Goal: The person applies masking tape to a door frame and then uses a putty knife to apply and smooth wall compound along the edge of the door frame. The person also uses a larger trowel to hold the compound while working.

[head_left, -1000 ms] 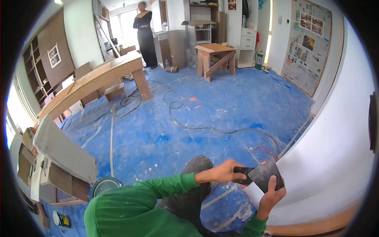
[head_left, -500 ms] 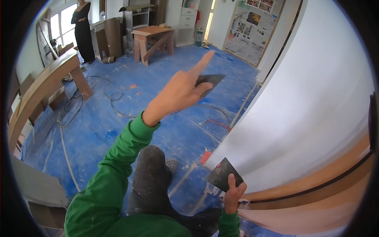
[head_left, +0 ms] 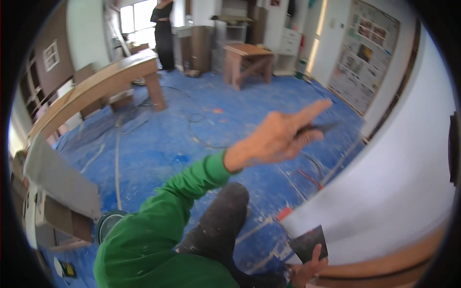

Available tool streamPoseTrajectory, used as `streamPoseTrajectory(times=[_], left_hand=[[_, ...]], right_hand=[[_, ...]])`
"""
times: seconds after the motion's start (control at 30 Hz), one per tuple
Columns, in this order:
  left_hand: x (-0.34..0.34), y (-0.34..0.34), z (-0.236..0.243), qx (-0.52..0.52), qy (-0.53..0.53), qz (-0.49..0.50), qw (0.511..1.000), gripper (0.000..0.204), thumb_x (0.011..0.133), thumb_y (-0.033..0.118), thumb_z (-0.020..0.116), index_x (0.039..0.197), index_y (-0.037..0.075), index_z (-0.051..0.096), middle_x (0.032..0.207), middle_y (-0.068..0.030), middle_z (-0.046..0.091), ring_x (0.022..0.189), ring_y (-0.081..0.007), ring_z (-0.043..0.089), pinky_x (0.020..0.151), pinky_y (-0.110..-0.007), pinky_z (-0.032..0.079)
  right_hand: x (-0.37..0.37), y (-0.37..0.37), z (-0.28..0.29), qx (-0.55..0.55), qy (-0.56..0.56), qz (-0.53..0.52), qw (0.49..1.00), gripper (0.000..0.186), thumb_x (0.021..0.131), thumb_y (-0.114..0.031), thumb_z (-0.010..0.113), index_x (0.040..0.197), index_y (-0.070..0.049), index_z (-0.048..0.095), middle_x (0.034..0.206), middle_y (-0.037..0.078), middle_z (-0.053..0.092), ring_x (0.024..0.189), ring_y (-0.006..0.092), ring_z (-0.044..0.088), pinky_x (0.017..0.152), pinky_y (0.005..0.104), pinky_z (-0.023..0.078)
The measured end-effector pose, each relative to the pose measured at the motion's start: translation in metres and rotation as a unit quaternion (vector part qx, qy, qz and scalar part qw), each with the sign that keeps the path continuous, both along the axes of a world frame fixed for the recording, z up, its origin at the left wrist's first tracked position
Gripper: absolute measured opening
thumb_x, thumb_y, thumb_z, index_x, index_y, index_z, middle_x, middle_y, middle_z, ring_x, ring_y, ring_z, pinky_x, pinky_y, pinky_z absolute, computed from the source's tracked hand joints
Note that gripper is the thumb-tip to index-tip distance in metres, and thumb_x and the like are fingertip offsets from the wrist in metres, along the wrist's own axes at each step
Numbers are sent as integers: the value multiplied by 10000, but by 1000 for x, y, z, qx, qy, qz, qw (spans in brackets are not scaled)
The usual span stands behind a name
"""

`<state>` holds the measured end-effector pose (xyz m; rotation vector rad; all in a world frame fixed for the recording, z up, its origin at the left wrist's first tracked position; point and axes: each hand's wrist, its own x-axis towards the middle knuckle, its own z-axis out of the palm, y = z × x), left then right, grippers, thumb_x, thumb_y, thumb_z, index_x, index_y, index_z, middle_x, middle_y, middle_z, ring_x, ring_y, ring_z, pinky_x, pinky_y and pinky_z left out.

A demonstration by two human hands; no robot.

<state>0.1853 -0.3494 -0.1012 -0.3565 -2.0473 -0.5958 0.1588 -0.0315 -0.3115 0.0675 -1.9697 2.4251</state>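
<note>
My left hand (head_left: pixel 271 139) is stretched out ahead over the floor, index finger extended. Its other fingers close round a thin dark scraper blade (head_left: pixel 326 128), seen nearly edge-on and blurred. Low on the right, my right hand (head_left: pixel 307 272) grips a dark square scraper blade (head_left: pixel 309 244), with the thumb lying across its face. That blade is beside the lower end of a smooth white panel (head_left: pixel 384 192), and I cannot tell whether they touch.
Blue sheeting (head_left: pixel 192 173) covers the floor, with a cable and tape strips on it. A long wooden bench (head_left: pixel 103 79) is at left, a small wooden trestle (head_left: pixel 247 50) at the back. A person (head_left: pixel 164 38) stands near the window. Lower left are a grey board (head_left: pixel 60 177) and a bucket (head_left: pixel 108 223).
The view has swung left, bringing the bucket in. My left hand still points, its blade now turned more edge-on. My right hand keeps its scraper, lower in the picture.
</note>
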Motion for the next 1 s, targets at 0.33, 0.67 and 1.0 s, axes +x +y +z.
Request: streamPoseTrajectory(times=[0.33,0.67,1.0], left_hand=[[-59,-51,32,-175,-187,176,950,737,905,184,655,1524,36,283,685,-200,642,613,-396,635,593,-438,513],[-155,-46,45,-302,-169,159,925,691,882,158,642,1483,27,328,785,-205,680,717,-397,673,609,-474,532],[-71,-52,-15,-165,-332,153,916,749,899,166,624,1519,-3,240,848,-247,669,777,-425,665,666,-513,510]], right_hand=[[-23,-12,-10,-64,46,117,990,297,974,-198,637,1066,85,636,991,120,677,838,207,653,729,348,545],[-13,-17,-13,-85,37,97,991,310,959,-167,652,1138,82,607,1057,124,663,900,222,648,792,359,537],[-23,1,-31,-81,20,110,990,275,967,-191,643,1062,67,642,1009,102,671,858,188,643,767,336,533]])
